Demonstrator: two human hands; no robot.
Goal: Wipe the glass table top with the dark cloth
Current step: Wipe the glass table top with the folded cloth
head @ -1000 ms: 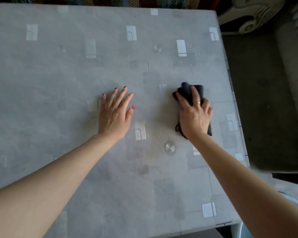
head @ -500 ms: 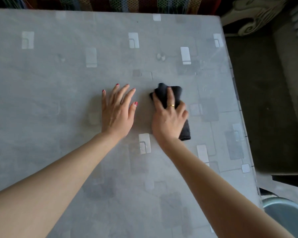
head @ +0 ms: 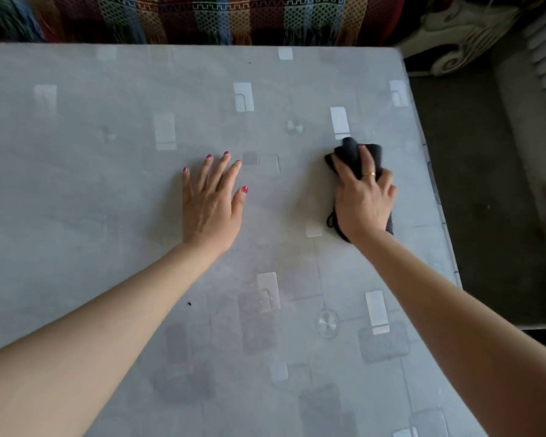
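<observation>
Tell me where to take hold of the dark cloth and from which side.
Probably from above, on the bunched far end of the dark cloth: it lies flat on the glass table top, so only that raised fold offers fingers a pinch. The right hand already presses there.

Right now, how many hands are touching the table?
2. The left hand lies flat with spread fingers near the middle of the grey patterned glass table top. The right hand presses the crumpled dark cloth onto it, nearer the right edge.
</observation>
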